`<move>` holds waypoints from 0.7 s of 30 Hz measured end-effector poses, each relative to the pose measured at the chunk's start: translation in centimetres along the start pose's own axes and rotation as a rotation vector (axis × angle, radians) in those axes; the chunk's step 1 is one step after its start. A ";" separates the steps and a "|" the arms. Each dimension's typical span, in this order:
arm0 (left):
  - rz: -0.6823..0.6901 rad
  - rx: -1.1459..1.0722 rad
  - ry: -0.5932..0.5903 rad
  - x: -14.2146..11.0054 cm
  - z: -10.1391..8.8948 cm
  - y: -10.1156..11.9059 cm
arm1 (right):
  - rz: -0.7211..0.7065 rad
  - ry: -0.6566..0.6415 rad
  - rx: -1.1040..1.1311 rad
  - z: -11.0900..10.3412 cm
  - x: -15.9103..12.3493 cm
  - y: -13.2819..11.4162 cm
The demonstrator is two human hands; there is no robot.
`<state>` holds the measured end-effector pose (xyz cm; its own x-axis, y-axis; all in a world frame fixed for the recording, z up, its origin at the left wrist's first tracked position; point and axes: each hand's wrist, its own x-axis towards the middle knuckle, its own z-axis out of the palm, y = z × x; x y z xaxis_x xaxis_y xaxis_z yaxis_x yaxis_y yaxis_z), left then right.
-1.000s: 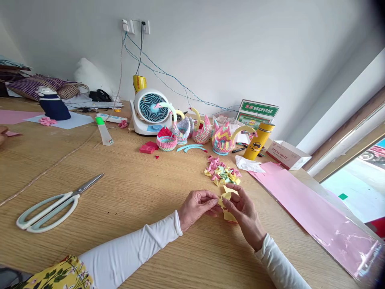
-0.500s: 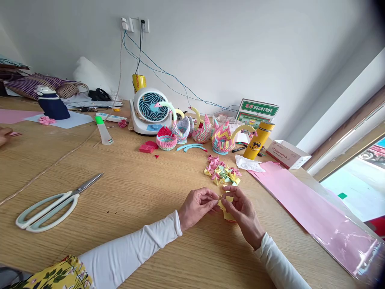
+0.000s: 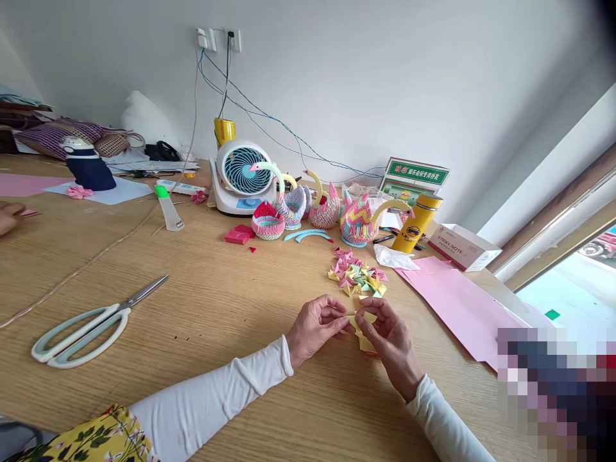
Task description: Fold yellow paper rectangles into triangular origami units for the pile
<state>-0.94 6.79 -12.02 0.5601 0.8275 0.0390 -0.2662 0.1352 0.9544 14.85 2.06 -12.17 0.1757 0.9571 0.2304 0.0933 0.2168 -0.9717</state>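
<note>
Between my two hands is a small piece of yellow paper [image 3: 353, 319], held at about the middle of the wooden table. My left hand [image 3: 314, 328] pinches its left side with thumb and fingers. On the other side, my right hand [image 3: 391, 343] grips it with thumb and fingertips, partly hiding it. Loose yellow paper pieces [image 3: 367, 344] lie on the table beneath my right hand. Just beyond my fingertips is a heap of folded paper pieces [image 3: 357, 274] in pink, yellow and green.
Scissors [image 3: 96, 327] lie at left, near a glue bottle [image 3: 169, 210]. Folded-paper swans [image 3: 359, 224], a small fan [image 3: 245, 176] and a yellow bottle [image 3: 416, 224] stand behind. Pink sheets [image 3: 447, 301] lie at right beside a pixelated patch [image 3: 553, 391]. Another person's hand [image 3: 9, 217] shows at far left.
The yellow paper has turned and now looks narrower between my fingertips; both hands stay nearly in place. A pixelated dark shape has appeared at the lower right, over the pink sheets.
</note>
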 end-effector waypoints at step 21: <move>0.040 0.056 -0.037 0.0 -0.1 -0.1 | 0.040 -0.032 0.055 0.3 -0.2 -1.0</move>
<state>-0.96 6.85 -12.12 0.5788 0.8108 0.0868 -0.2446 0.0711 0.9670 14.44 1.73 -11.28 0.1468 0.9706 0.1908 0.0328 0.1881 -0.9816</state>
